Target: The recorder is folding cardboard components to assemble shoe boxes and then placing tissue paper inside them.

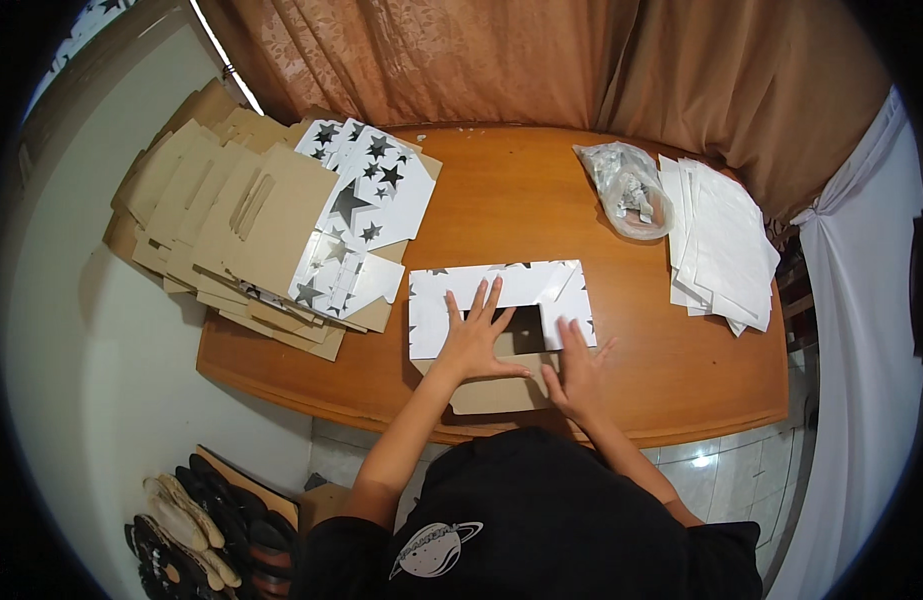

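Black short-sleeved fabric T-shirt with a pale ringed-planet print fills the foreground, worn by the person leaning over a glossy brown wooden table. On the table's near half, just before the person, sits a white cardboard box printed with dark stars, its plain brown flap facing the person. The left hand lies on it, open, fingers spread beside the rectangular opening, gripping nothing. The right hand, blurred, is open too, fingers apart at the box's right part; whether it touches cannot be told. Leftward lie stacked flat brown cardboard pieces; at far right, a crumpled clear plastic bag beside loose white paper sheets.
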Demonstrator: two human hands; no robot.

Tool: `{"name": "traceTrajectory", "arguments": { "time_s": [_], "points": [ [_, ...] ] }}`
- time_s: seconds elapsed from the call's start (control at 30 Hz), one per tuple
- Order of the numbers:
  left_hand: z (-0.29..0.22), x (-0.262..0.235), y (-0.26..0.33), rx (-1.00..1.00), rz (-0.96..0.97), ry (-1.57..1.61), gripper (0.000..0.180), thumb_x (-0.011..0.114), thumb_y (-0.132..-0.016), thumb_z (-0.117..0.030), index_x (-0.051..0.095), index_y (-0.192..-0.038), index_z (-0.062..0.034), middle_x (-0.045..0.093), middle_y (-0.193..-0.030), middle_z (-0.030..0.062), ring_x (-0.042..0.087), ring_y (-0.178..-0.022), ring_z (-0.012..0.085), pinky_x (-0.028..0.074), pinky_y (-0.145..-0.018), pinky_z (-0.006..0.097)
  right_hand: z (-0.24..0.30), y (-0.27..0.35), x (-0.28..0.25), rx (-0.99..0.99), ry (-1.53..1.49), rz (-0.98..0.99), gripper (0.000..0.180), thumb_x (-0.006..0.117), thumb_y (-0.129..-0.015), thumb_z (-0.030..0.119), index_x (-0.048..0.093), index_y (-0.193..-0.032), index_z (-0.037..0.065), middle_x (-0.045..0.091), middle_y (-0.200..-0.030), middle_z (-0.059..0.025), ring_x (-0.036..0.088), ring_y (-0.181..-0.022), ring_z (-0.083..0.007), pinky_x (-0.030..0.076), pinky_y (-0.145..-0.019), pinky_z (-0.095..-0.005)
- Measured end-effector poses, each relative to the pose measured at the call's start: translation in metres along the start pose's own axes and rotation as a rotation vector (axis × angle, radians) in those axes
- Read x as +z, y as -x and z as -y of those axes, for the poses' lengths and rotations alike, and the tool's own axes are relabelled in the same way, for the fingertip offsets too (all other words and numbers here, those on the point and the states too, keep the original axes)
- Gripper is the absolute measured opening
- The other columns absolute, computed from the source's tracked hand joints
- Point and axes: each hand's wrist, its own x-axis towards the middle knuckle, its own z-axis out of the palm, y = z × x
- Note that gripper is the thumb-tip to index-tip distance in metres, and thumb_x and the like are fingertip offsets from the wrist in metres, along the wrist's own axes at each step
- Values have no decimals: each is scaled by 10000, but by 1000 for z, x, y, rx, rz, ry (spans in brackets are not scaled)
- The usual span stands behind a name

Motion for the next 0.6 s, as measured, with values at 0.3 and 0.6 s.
{"name": "traceTrajectory", "arguments": {
  "time_s": [0.3, 0.6],
  "points": [
    [2, 7, 1, -9, -49, -9, 977, 604, -494, -732, 510, -1239, -107, 109, -1469, 148, 85, -1350, 341, 5, -915, 727, 8, -5, 12, 9, 361, 123, 639, 423, -862, 480, 321, -1354, 86, 327, -1394, -89, 269, -1305, -255, -18, -913, -735],
    [1, 10, 0, -15, -43, -21, 1000, 611, -472, -738, 509, -1241, -107, 113, -1469, 143, 87, -1350, 343, 8, -908, 731, 1, -6, 14, -67, 456, 123, 645, 403, -852, 522, 381, -1317, 75, 421, -1327, -91, 358, -1249, -240, 5, -933, -721]
  ]
}}
